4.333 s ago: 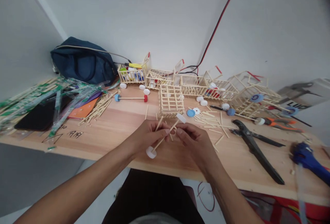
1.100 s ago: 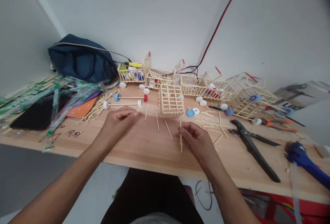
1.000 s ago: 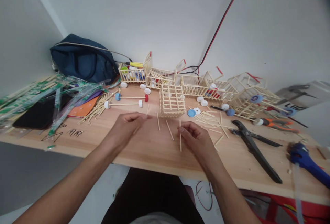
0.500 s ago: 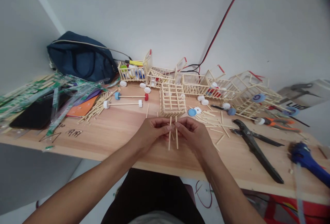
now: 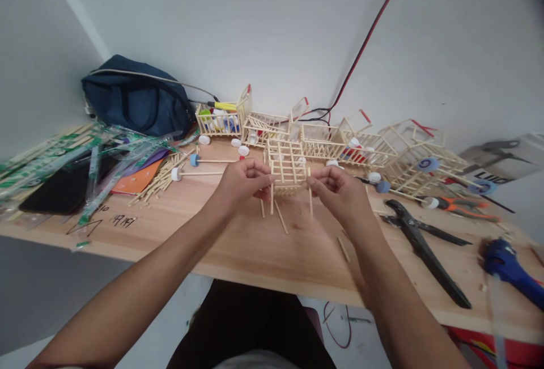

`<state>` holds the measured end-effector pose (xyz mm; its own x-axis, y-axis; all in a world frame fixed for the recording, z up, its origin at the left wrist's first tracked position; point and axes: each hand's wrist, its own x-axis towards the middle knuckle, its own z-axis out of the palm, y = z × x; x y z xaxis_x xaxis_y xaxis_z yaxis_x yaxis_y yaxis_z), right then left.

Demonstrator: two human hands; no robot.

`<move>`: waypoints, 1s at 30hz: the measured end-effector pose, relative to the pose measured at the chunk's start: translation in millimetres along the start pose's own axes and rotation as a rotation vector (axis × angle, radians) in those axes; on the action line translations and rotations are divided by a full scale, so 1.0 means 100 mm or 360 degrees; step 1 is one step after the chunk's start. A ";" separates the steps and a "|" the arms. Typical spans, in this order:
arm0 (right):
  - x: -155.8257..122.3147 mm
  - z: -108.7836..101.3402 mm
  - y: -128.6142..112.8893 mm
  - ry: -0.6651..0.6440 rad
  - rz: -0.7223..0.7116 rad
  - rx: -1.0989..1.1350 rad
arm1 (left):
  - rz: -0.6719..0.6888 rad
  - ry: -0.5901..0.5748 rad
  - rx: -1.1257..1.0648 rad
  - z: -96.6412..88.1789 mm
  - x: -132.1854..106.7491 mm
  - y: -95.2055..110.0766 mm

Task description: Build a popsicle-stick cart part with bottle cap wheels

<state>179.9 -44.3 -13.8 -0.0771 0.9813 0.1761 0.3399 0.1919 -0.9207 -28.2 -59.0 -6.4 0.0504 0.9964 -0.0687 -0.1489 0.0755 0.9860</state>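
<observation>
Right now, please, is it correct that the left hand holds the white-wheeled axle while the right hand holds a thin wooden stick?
Not quite: in the head view, the left hand holds a thin stick; the white-wheeled axle lies on the table. The right hand does hold a thin wooden stick.

We count one slatted box (image 5: 288,160) and two hands beside it, the left hand (image 5: 241,181) at its left and the right hand (image 5: 343,187) at its right, with two held sticks (image 5: 272,198), one in each. In front of the box we see three loose sticks (image 5: 281,219), one off to the right. Left of it we find two capped axles (image 5: 202,174), one navy bag (image 5: 140,100) and cut sticks (image 5: 159,180) too crowded for us to number. Behind it we count four red-tipped handles (image 5: 249,90); the overlapping carts (image 5: 322,142) number at least four. Right of it we count two blue discs (image 5: 428,164), one orange-handled pliers (image 5: 470,215), one black cutter (image 5: 427,257) and one blue glue gun (image 5: 512,267).
</observation>
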 end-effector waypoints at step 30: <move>0.38 0.12 -0.05 0.0122 -0.0347 -0.1150 | 0.0929 0.0138 0.1705 0.14 0.38 0.13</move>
<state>163.8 -8.4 -6.7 -0.1565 0.9133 0.3760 0.8560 0.3154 -0.4097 -14.5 -20.8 5.6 0.1764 0.8721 0.4564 0.7634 -0.4139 0.4959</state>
